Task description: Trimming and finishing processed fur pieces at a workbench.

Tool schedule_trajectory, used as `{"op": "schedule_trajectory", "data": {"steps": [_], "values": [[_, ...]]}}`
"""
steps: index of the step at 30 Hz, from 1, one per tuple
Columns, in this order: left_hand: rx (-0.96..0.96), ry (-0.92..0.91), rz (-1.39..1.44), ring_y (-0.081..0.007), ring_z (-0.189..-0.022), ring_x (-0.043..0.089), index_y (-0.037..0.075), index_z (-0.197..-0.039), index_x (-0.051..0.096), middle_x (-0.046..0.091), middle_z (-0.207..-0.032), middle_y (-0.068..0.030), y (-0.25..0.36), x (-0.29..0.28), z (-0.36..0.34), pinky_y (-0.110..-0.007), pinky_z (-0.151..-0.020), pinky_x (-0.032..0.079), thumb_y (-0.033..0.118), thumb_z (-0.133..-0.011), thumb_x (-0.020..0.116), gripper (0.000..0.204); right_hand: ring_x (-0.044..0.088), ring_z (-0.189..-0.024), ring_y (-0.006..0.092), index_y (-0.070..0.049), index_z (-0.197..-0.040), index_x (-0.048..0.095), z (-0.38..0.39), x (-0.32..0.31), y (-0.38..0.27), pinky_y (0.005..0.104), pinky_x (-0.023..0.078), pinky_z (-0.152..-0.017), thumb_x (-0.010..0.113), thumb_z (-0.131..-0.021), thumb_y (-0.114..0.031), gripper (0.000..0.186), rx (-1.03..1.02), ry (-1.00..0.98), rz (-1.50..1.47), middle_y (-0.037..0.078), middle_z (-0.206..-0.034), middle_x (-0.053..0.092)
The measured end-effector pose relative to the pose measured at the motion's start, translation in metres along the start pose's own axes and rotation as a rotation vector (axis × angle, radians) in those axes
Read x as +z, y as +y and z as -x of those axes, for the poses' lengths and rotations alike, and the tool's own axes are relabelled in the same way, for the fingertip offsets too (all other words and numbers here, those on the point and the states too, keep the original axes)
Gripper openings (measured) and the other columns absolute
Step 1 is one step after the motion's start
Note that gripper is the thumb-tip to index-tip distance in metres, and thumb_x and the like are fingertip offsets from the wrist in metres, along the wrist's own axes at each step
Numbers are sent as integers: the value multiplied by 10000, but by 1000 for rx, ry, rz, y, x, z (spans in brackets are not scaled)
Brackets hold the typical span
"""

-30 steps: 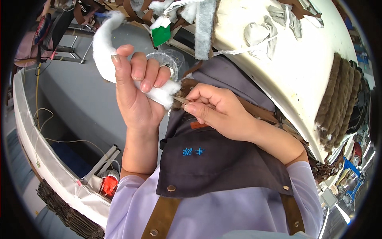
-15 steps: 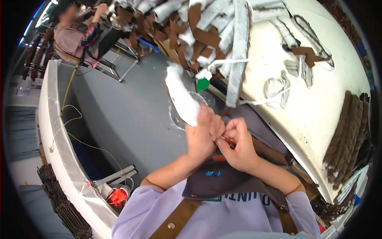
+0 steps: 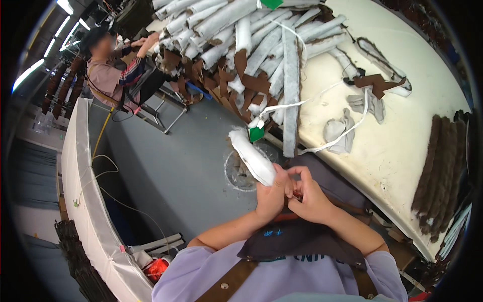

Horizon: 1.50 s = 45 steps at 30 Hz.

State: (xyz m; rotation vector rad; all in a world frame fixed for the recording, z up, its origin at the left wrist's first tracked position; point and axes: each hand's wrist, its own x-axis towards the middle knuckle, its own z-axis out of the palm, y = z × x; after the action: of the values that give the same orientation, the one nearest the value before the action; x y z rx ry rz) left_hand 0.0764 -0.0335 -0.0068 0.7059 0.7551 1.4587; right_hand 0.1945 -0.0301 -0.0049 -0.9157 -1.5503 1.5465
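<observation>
In front of my chest, my left hand (image 3: 271, 195) is closed on the lower end of a white-backed fur piece (image 3: 253, 159), narrow and curved, with a dark furry edge. Its free end points up and left, close to a small green tag (image 3: 256, 133). My right hand (image 3: 313, 199) meets the left, with thumb and forefinger pinched together. A small red-brown thing (image 3: 298, 194) shows between its fingers; its kind is too hidden to tell. Below the hands is my dark apron (image 3: 287, 239).
White-backed fur strips (image 3: 226, 22) heap on the cream table (image 3: 397, 146) ahead. Grey gloves (image 3: 339, 132) and a white cord (image 3: 297, 104) lie there; brown fur strips (image 3: 436, 171) lie right. A clear plastic bag (image 3: 236, 176) hangs below. Another person (image 3: 110, 75) sits far left.
My view has shifted, so the table and heap sit differently. Both hands stay together. The white-backed piece appears lower and farther right, and the red-brown thing is now more hidden.
</observation>
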Motion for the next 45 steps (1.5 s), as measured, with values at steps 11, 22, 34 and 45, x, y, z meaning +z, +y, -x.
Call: {"op": "schedule_trajectory", "data": {"steps": [11,22,34,45], "values": [[116,-15,4,-216,-882,541,50,-1033,438,539,-877,-90,26,24,-8,-390,-872,403,175,-909,482,182,542,-759,257,-35,-1008,523,87,-202,-23,338,436,-673,599,-752,-36,267,216,659,1176,124,-838,551],[239,-446,-394,-197,-1118,421,51,-1044,551,457,-1141,-93,-19,82,-4,-336,-973,292,183,-872,565,218,544,-840,171,-65,-1161,432,31,-45,-46,287,460,-766,581,-862,-195,359,-195,547,-750,75,-957,545],[-249,187,551,-240,-1005,540,81,-954,523,585,-948,-63,18,-11,-54,-386,-865,442,294,-930,438,231,435,-515,50,-91,-872,563,103,-153,-31,192,386,-452,636,-829,-224,158,-224,895,-945,-26,-690,517],[8,-281,270,-220,-733,519,86,-739,409,395,-607,-29,19,32,-22,-399,-847,382,427,-960,220,448,476,-503,140,-120,-597,366,98,-327,45,259,395,-486,608,-854,-290,392,-286,954,-1050,10,-555,479]]}}
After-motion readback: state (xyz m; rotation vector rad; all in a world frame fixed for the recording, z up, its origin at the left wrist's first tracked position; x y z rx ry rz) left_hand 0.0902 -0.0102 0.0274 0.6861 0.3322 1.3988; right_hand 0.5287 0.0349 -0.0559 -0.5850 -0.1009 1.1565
